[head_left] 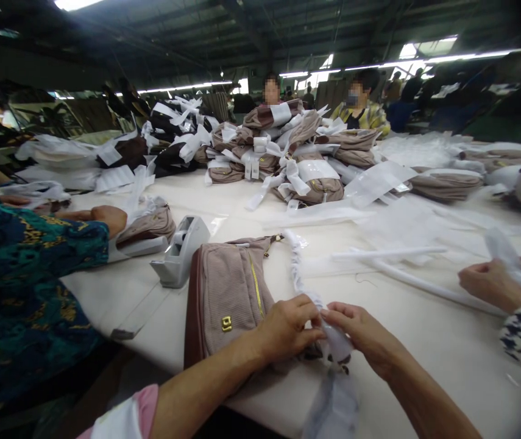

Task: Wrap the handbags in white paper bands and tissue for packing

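Note:
A taupe handbag (228,292) with a brown side panel, a yellow zipper and a gold emblem lies on the white table in front of me. White wrapping (297,268) runs bunched along its strap on the right side. My left hand (290,326) pinches this wrapping from the left, its forearm crossing the bag's lower corner. Close beside it, my right hand (354,332) grips the same wrapping between thumb and fingers. A loose translucent end (333,402) hangs down below my hands at the table edge. The strap inside is mostly hidden.
A grey tape dispenser (181,250) stands left of the bag. Wrapped bags (315,177) are heaped at the back. A co-worker in a patterned teal top (27,274) works at left; another person's hand (493,283) holds plastic at right. White strips (406,274) lie between.

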A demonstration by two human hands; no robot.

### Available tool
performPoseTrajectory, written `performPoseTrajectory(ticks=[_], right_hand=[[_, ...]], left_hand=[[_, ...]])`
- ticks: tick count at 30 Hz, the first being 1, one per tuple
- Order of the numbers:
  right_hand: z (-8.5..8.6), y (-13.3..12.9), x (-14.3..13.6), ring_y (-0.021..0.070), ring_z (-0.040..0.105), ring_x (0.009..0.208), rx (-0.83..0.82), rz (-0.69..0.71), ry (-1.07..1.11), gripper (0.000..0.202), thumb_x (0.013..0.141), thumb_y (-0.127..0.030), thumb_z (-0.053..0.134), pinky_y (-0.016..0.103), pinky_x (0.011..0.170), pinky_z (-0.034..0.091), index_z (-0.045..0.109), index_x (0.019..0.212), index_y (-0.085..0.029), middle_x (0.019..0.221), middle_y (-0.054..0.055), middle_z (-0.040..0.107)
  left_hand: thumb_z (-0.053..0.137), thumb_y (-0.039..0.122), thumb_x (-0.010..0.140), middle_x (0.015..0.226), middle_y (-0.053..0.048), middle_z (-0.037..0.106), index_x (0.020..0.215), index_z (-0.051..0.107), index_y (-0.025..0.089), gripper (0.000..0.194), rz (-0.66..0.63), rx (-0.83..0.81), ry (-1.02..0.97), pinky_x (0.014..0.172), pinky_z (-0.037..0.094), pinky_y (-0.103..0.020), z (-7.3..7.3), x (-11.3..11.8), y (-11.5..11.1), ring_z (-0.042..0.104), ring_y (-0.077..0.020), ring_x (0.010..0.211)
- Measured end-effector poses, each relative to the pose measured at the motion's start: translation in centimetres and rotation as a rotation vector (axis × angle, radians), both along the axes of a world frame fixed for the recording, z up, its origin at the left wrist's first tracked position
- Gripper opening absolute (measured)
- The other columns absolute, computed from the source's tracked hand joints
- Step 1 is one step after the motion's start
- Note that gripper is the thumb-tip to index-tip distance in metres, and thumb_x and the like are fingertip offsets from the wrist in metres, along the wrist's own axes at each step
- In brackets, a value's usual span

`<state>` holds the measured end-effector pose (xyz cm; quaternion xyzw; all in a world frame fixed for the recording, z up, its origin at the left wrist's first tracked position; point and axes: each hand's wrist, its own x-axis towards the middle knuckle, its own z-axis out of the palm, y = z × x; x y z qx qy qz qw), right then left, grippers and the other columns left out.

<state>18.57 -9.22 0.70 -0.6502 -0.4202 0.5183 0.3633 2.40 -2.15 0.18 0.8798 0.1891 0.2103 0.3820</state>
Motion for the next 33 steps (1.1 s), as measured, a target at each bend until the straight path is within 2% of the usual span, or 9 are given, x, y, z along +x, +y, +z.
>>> performPoseTrajectory(ticks=[4,7,9,12,16,21,24,28,33], right_hand=[[0.2,1.5,-0.5,0.0096,0.038,0.048,0.151,0.023,-0.335,0.018,0.061,-0.028,0.06,0.021,0.043,0.026,0.051,0.05,-0.018,0.048,-0.003,0.046],[0.1,1.5,-0.8,0.0116,0.042,0.055,0.238,-0.011,-0.394,0.016,0.066,-0.031,0.058,0.022,0.05,0.032,0.054,0.056,-0.019,0.055,-0.002,0.049],[0.1,0.8,-0.7,0.0149,0.051,0.064,0.225,0.03,-0.27,0.023,0.075,-0.039,0.052,0.024,0.056,0.039,0.063,0.076,-0.018,0.068,0.001,0.059],[0.0,-0.6,-0.4,0.0186,0.058,0.077,0.132,0.049,0.049,0.039,0.079,-0.045,0.05,0.028,0.066,0.045,0.061,0.105,-0.017,0.084,0.004,0.064],[-0.7,-1.8,-0.5,0.0195,0.06,0.077,0.093,-0.042,0.127,0.044,0.075,-0.04,0.058,0.028,0.066,0.047,0.058,0.111,-0.015,0.089,0.005,0.066],[-1.8,-2.2,-0.9,0.0237,0.058,0.096,0.26,-0.097,-0.196,0.041,0.077,-0.037,0.055,0.035,0.083,0.046,0.057,0.114,-0.019,0.108,0.007,0.063],[-2.7,-2.5,-1.2,0.0232,0.056,0.1,0.382,-0.047,-0.495,0.043,0.079,-0.035,0.052,0.037,0.088,0.045,0.053,0.119,-0.019,0.11,0.008,0.061],[-4.0,-2.6,-1.8,0.022,0.057,0.085,0.55,-0.028,-0.77,0.04,0.084,-0.027,0.041,0.038,0.079,0.047,0.05,0.122,-0.017,0.093,0.01,0.062],[-4.0,-2.6,-1.5,0.0187,0.058,0.079,0.344,-0.18,-0.58,0.04,0.082,-0.04,0.048,0.031,0.072,0.047,0.053,0.115,-0.018,0.091,0.006,0.063]], left_hand=[[0.067,0.014,0.068,0.074,0.001,0.048,0.064,0.053,0.013,0.015,0.008,-0.162,-0.056,0.057,0.035,-0.017,-0.4,0.0,0.0,0.044,-0.0078,0.062],[0.063,0.012,0.07,0.07,0.001,0.048,0.063,0.053,0.012,0.012,0.075,-0.233,-0.128,0.056,0.035,-0.018,-0.8,-0.2,0.3,0.044,-0.0078,0.061],[0.061,0.016,0.074,0.068,0.001,0.049,0.066,0.054,0.013,0.011,0.121,-0.27,-0.155,0.056,0.035,-0.018,-1.0,-0.3,0.5,0.044,-0.0081,0.06],[0.06,0.022,0.076,0.065,0.002,0.051,0.072,0.056,0.013,0.011,0.127,-0.317,-0.098,0.054,0.035,-0.018,-1.2,-0.2,0.7,0.044,-0.0076,0.057],[0.06,0.022,0.076,0.073,0.0,0.056,0.08,0.06,0.013,0.01,0.048,-0.344,-0.048,0.058,0.038,-0.018,-1.4,0.1,0.6,0.048,-0.0088,0.063],[0.063,0.017,0.071,0.074,-0.001,0.054,0.068,0.058,0.013,0.007,0.012,-0.332,-0.085,0.065,0.04,-0.02,-1.3,0.3,0.6,0.051,-0.0115,0.071],[0.064,0.023,0.07,0.067,0.001,0.05,0.067,0.055,0.013,0.014,0.001,-0.518,-0.063,0.056,0.038,-0.019,-1.7,0.4,0.7,0.048,-0.009,0.06],[0.061,0.032,0.073,0.064,0.002,0.05,0.071,0.05,0.013,0.021,-0.061,-0.699,-0.01,0.051,0.038,-0.019,-2.2,0.6,0.6,0.05,-0.0085,0.053],[0.052,0.034,0.08,0.068,0.0,0.051,0.074,0.048,0.014,0.021,-0.046,-0.635,-0.037,0.054,0.041,-0.02,-1.8,0.7,0.3,0.053,-0.0105,0.058]])
